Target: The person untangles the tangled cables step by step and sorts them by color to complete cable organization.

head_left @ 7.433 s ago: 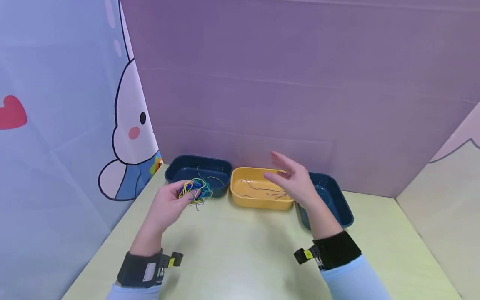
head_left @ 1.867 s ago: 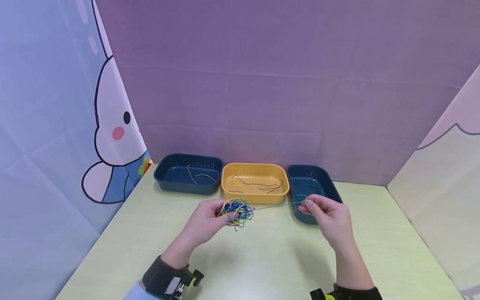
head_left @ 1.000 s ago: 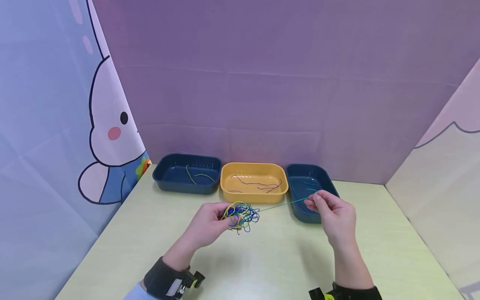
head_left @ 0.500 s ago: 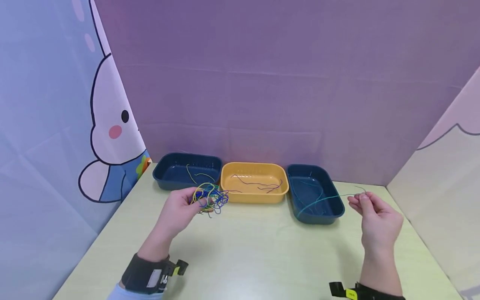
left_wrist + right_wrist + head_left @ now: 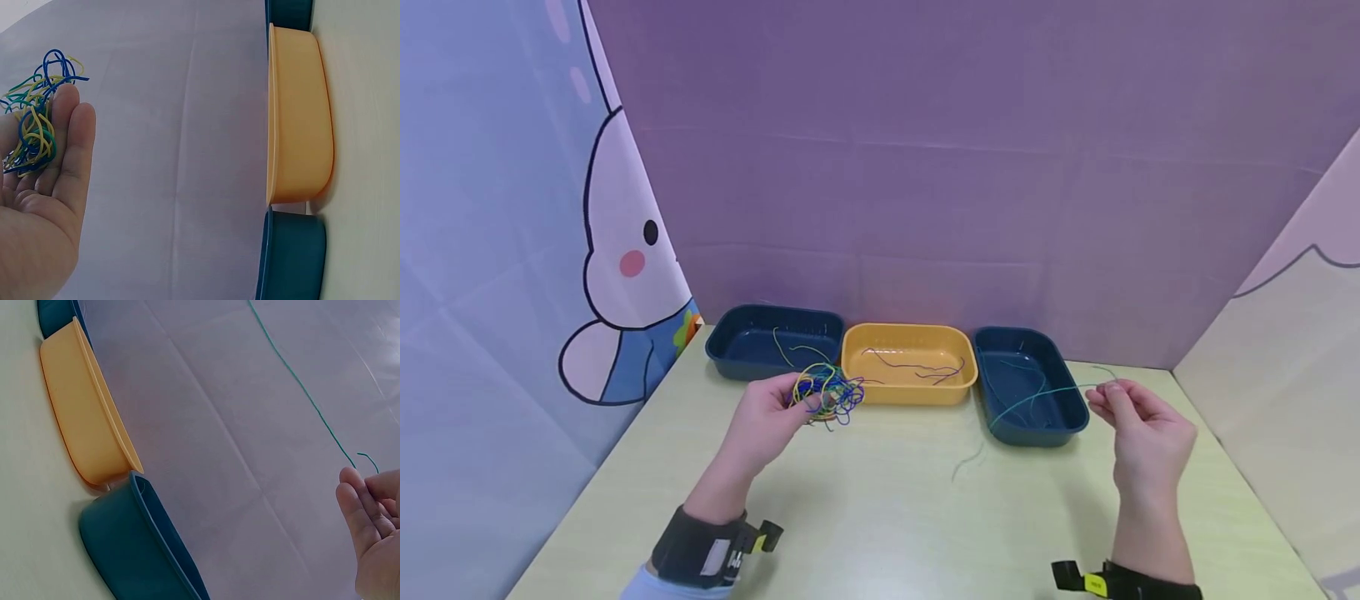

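Observation:
My left hand [image 5: 769,421] pinches a tangled bundle of blue, yellow and green strings [image 5: 838,392] above the table, in front of the left dark blue tray. In the left wrist view the bundle [image 5: 37,119] sits between thumb and fingers, loops sticking out past the fingertips. My right hand [image 5: 1150,433] pinches one green string [image 5: 1037,396] near its end, right of the right dark blue tray. The string stretches left over that tray and its free end hangs down in front of it. In the right wrist view the green string [image 5: 300,384] is apart from the bundle.
Three trays stand along the back wall. The left dark blue tray [image 5: 737,367] has yellow strings in it. The yellow tray [image 5: 910,395] in the middle contains purple-blue strings. Green strings lie in the right dark blue tray [image 5: 1037,435].
Earlier the green string ran taut between the bundle and my right hand; now it is free of the bundle. My left hand has moved left, my right hand right.

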`<state>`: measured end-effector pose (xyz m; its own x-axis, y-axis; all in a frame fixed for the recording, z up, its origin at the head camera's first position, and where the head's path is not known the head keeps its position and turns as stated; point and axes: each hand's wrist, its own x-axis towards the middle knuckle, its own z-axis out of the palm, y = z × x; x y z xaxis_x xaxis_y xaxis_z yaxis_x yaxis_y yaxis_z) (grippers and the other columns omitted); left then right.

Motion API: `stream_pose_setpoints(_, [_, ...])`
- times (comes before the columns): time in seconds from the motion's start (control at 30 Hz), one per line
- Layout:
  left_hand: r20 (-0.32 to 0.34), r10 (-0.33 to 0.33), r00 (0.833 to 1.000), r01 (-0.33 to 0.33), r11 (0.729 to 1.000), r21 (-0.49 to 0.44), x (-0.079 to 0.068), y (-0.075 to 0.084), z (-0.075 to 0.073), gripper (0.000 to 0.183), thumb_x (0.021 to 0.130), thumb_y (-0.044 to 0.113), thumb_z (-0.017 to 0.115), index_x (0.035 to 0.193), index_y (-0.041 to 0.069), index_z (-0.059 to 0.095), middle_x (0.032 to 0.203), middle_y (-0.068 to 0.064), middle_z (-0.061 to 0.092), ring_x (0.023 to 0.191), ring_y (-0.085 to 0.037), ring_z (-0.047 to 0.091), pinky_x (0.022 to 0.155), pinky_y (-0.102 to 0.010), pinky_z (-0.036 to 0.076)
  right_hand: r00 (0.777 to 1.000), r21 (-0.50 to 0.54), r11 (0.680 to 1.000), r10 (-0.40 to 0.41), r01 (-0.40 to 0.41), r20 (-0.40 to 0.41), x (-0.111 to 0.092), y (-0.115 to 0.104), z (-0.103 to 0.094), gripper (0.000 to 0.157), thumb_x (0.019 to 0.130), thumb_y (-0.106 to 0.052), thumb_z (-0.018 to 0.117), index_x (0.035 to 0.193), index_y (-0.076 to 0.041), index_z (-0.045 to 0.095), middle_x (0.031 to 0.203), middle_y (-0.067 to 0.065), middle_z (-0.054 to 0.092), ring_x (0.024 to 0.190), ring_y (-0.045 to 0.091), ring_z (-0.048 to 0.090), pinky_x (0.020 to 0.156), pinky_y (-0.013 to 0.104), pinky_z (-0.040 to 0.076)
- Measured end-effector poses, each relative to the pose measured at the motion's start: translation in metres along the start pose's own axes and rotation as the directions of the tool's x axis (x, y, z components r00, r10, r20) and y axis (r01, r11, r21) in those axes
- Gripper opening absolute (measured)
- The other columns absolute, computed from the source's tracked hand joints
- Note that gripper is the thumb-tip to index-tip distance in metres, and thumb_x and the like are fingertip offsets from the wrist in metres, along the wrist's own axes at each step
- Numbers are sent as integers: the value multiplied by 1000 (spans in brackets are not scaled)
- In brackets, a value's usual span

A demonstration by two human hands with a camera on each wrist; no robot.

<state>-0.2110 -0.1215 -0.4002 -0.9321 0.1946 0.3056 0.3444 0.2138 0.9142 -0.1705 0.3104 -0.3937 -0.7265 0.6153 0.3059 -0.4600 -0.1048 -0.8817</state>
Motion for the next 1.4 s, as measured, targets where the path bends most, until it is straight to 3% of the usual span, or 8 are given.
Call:
stream_pose_setpoints(0.3, [9,-10,1000,10,1000,-24,-1,2,3,18,91,12,67,107,4,69,95,-7,71,78,-20,62,70,-30,56,1000,-83,997,4,-3,9,-2,3,2,35,77,-14,79,102,8,68,88,16,69,77,26,67,72,30,53])
stream_pose_setpoints(0.53, [9,-28,1000,28,999,-17,-1,4,4,17,91,8,65,107,3,68,95,-7,71,77,-20,62,71,-30,56,1000,-73,997,6,-5,16,-2,2,5,35,76,-13,79,101,9,68,87,16,69,75,26,67,72,31,53])
stream_pose_setpoints(0.73, [15,-16,1000,16,1000,1,-8,26,5,17,92,2,62,107,-3,66,95,-13,70,76,-21,61,69,-28,55,1000,-93,996,4,-3,17,-1,0,4,33,77,-13,79,100,9,68,86,15,69,75,26,67,73,30,53])
stream_pose_setpoints(0.87, [21,-4,1000,4,1000,5,-11,37,4,17,92,1,61,107,-5,66,96,-14,70,77,-19,62,71,-26,55,1000,-111,994,-23,24,12,6,-3,3,32,78,-13,79,98,9,68,84,14,69,75,24,67,72,29,53])
stream_pose_setpoints(1.0, [21,7,1000,-7,1000,3,-8,30,4,17,92,2,61,107,-4,66,97,-13,70,78,-19,63,72,-27,55,996,-184,979,-86,85,2,22,-10,-1,29,80,-14,77,97,8,68,83,11,69,74,20,67,71,23,53])
stream_pose_setpoints(1.1, [21,0,1000,0,1000,-5,-4,15,5,17,92,4,63,108,-1,67,97,-11,70,78,-20,62,71,-28,55,989,-344,930,-144,132,-9,36,-16,-4,26,84,-18,74,97,5,69,81,4,70,74,15,67,71,16,52])
stream_pose_setpoints(1.27, [19,-2,1000,2,1000,-15,0,0,5,17,92,9,65,107,3,68,96,-7,70,78,-20,62,71,-30,56,980,-592,791,-197,150,-14,55,-26,-8,28,90,-28,66,100,-3,71,84,-7,69,78,5,65,70,8,49])
stream_pose_setpoints(1.4, [15,6,1000,-6,1000,-20,1,-2,5,15,91,10,66,105,6,69,95,-6,70,78,-21,63,72,-33,57,975,-647,746,-223,161,-14,65,-33,-9,26,91,-27,64,99,-4,71,83,-9,69,77,5,64,66,7,47])
